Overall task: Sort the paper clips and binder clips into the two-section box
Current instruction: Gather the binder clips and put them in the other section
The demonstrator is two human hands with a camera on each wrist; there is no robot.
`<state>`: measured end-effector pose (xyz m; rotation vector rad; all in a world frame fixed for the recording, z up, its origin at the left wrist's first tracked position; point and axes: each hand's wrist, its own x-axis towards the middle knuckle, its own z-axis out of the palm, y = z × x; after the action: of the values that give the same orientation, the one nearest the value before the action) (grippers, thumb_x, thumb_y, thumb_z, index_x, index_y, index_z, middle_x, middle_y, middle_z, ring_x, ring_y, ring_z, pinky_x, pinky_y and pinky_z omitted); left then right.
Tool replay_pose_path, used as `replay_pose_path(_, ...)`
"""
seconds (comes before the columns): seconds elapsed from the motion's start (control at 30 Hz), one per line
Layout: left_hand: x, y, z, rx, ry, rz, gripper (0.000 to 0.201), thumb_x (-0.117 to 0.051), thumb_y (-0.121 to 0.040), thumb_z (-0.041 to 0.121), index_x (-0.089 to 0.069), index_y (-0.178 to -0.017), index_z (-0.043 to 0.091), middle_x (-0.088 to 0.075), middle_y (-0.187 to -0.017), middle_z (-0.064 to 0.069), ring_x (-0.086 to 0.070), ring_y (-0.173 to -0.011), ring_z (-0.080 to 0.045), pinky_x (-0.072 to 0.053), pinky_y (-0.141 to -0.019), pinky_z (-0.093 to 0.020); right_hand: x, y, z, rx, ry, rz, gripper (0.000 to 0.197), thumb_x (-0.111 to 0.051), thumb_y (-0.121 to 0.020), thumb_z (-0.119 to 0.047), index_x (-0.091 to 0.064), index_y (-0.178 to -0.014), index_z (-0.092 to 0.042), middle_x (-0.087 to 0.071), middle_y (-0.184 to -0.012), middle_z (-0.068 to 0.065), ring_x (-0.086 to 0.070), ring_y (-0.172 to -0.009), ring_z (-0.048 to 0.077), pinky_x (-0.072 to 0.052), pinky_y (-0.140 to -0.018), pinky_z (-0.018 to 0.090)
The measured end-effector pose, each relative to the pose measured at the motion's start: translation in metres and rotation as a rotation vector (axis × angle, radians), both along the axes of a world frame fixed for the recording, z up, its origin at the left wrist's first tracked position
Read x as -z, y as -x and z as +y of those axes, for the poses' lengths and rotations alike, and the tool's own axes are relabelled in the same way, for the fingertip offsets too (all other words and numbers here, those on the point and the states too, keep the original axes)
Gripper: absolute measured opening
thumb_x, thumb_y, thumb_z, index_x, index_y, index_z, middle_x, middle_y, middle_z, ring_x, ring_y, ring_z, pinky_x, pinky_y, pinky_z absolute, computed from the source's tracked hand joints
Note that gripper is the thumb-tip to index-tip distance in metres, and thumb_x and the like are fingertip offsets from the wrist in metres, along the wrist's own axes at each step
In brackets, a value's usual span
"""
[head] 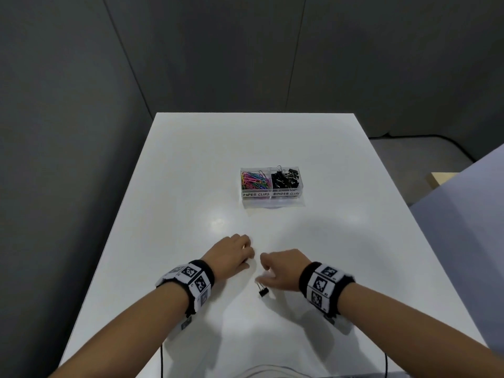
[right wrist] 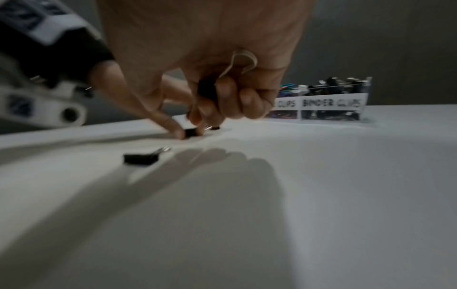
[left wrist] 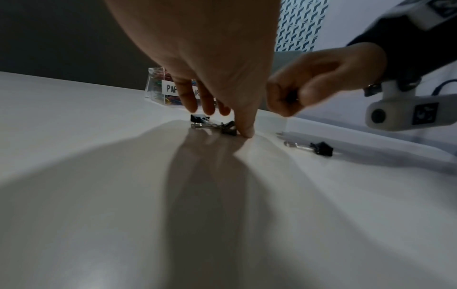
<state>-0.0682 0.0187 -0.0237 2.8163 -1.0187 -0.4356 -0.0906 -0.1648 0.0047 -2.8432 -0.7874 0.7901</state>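
The clear two-section box [head: 272,199] stands mid-table, with coloured paper clips [head: 255,180] in its left half and black binder clips [head: 286,178] in its right. My left hand [left wrist: 222,123] reaches down with fairly straight fingers. Its thumb [left wrist: 245,131] rests on the table against a black binder clip [left wrist: 228,128], and another clip [left wrist: 199,118] lies under the fingertips. My right hand [right wrist: 215,101] is curled round a black binder clip [right wrist: 206,91] just above the table. A loose binder clip [head: 263,291] lies near my right wrist.
The white table [head: 191,173] runs to edges on the left, right and far sides. Grey walls stand behind and to the left. A lower white surface [head: 463,214] sits past the right edge. Both wrists carry marker bands and cameras.
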Motion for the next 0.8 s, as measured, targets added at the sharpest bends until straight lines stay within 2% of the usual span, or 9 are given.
replay_pose_path(0.07,0.002,-0.001,0.003,-0.07,-0.017,-0.005,0.044,-0.055,-0.089,0.036,-0.049,-0.129,0.02,-0.043,-0.137,-0.006,-0.045,-0.123,-0.027,-0.039,-0.095,-0.036,0.006,0.009,0.005,-0.073,0.083,-0.015,0.054,-0.047,-0.086,-0.056,-0.046,-0.112,-0.009,-0.064,-0.105,0.008,-0.062,-0.092,0.031,-0.039,-0.07,0.034)
replay_pose_path(0.1,0.003,-0.002,0.003,-0.112,-0.049,0.009,0.046,-0.053,-0.089,0.039,-0.045,-0.132,0.023,-0.039,-0.14,-0.004,-0.042,-0.125,-0.026,-0.038,-0.097,-0.036,0.009,0.011,0.008,-0.096,0.099,-0.031,0.055,-0.048,-0.087,-0.055,-0.044,-0.114,-0.007,-0.064,-0.106,0.01,-0.063,-0.092,0.033,-0.038,-0.068,0.034)
replay_pose_path(0.17,0.003,-0.002,0.003,-0.162,-0.071,0.038,0.045,-0.05,-0.092,0.039,-0.043,-0.133,0.024,-0.034,-0.142,-0.003,-0.039,-0.126,-0.025,-0.04,-0.096,-0.035,0.016,0.011,0.012,-0.091,0.099,-0.059,0.045,-0.046,-0.091,-0.043,-0.043,-0.115,-0.005,-0.064,-0.107,0.013,-0.063,-0.092,0.035,-0.036,-0.066,0.034)
replay_pose_path(0.27,0.005,-0.001,0.001,-0.195,0.0,0.076,0.038,-0.05,-0.094,0.029,-0.046,-0.131,0.021,-0.035,-0.14,-0.005,-0.038,-0.125,-0.026,-0.044,-0.092,-0.034,0.016,0.006,0.012,-0.045,0.107,-0.069,0.029,-0.041,-0.093,-0.025,-0.046,-0.112,-0.003,-0.063,-0.11,0.015,-0.063,-0.094,0.036,-0.037,-0.068,0.035)
replay_pose_path(0.43,0.006,-0.009,0.003,-0.331,0.155,0.252,0.047,-0.065,-0.084,0.028,-0.05,-0.128,0.019,-0.042,-0.131,-0.007,-0.043,-0.119,-0.025,-0.042,-0.1,-0.031,0.014,-0.004,-0.007,0.075,0.1,-0.024,0.03,-0.042,-0.09,-0.023,-0.045,-0.116,-0.008,-0.055,-0.118,0.012,-0.061,-0.101,0.033,-0.047,-0.081,0.038)
replay_pose_path(0.53,0.001,-0.017,-0.002,-0.28,0.089,0.292,0.046,-0.066,-0.084,0.03,-0.05,-0.123,0.013,-0.041,-0.127,-0.009,-0.048,-0.113,-0.026,-0.044,-0.094,-0.032,0.015,-0.01,-0.015,0.139,0.104,-0.011,0.03,-0.037,-0.093,-0.025,-0.044,-0.116,-0.007,-0.056,-0.118,0.013,-0.06,-0.1,0.031,-0.044,-0.081,0.036)
replay_pose_path(0.6,0.0,-0.019,-0.004,-0.239,0.047,0.269,0.043,-0.063,-0.086,0.031,-0.05,-0.121,0.01,-0.041,-0.127,-0.009,-0.052,-0.108,-0.027,-0.046,-0.09,-0.033,0.015,-0.015,-0.017,0.145,0.12,-0.006,0.029,-0.035,-0.095,-0.024,-0.044,-0.115,-0.006,-0.059,-0.115,0.014,-0.057,-0.087,0.031,-0.038,-0.073,0.034)
replay_pose_path(0.67,-0.001,-0.02,-0.004,-0.247,0.058,0.27,0.035,-0.059,-0.089,0.026,-0.051,-0.118,0.008,-0.041,-0.126,-0.009,-0.055,-0.104,-0.027,-0.046,-0.086,-0.031,0.015,-0.02,-0.02,0.161,0.125,0.007,0.029,-0.032,-0.097,-0.022,-0.044,-0.117,-0.005,-0.06,-0.113,0.015,-0.046,-0.078,0.024,-0.033,-0.07,0.032)
replay_pose_path(0.8,-0.003,-0.025,-0.003,-0.283,0.096,0.308,0.024,-0.05,-0.091,0.015,-0.057,-0.112,0.005,-0.05,-0.12,-0.011,-0.057,-0.102,-0.029,-0.042,-0.084,-0.027,0.018,-0.037,-0.034,0.261,0.079,0.074,0.029,-0.031,-0.098,-0.021,-0.047,-0.115,-0.004,-0.057,-0.116,0.018,-0.049,-0.084,0.025,-0.033,-0.071,0.03)
